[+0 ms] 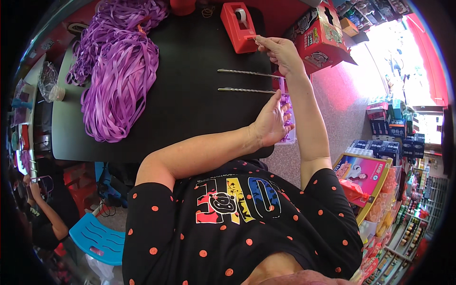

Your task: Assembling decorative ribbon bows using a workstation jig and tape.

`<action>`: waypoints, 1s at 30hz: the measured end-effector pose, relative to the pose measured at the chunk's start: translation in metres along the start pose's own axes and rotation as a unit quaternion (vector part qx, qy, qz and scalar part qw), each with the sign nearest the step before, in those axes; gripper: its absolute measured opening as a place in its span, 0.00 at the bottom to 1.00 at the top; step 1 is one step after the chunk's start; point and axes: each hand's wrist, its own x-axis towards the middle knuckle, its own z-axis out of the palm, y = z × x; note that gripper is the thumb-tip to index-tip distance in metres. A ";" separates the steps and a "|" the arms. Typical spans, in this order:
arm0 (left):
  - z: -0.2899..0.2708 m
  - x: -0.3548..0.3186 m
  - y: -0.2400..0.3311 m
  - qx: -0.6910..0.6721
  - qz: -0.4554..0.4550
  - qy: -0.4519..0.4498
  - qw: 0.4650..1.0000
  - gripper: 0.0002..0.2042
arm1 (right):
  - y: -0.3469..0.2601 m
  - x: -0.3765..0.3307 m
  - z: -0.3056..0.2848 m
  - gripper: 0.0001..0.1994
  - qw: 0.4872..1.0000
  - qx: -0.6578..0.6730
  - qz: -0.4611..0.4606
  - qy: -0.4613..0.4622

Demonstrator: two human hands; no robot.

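Observation:
At the upper right of the table, my right hand (283, 53) pinches thumb and finger together at the cutter end of a red tape dispenser (232, 31). The strip of tape there is too small to make out clearly. My left hand (270, 122) is at the table's right edge, its fingers curled around purple ribbon (281, 85), partly hidden behind the hand. Two thin twisted metal rods (247, 72) reach over the tabletop from that edge, one above the other; the lower one ends beside my left thumb.
Large bundles of purple ribbon (121, 88) lie on the left of the black table (190, 109). A red printed carton (320, 40) stands beyond my right hand. A blue stool (97, 240) is at lower left, near another person's arm (50, 209). Stacked goods line the right.

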 end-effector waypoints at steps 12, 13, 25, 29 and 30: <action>0.009 -0.008 0.004 0.047 0.022 -0.060 0.997 0.37 | 0.010 -0.015 0.016 0.15 0.903 -0.340 -0.216 0.151; 0.010 -0.008 0.003 0.036 0.022 -0.052 0.998 0.37 | 0.012 -0.016 0.011 0.14 0.923 -0.307 -0.194 0.129; 0.000 0.004 -0.006 0.049 0.043 0.040 0.997 0.15 | 0.044 -0.121 -0.078 0.10 0.993 -0.104 -0.032 -0.035; -0.004 0.006 -0.006 0.064 0.031 0.033 0.997 0.21 | 0.050 -0.147 -0.084 0.11 0.988 -0.153 -0.016 -0.026; -0.004 0.006 -0.005 0.072 0.033 0.038 0.996 0.24 | 0.048 -0.151 -0.084 0.11 0.982 -0.188 -0.012 -0.028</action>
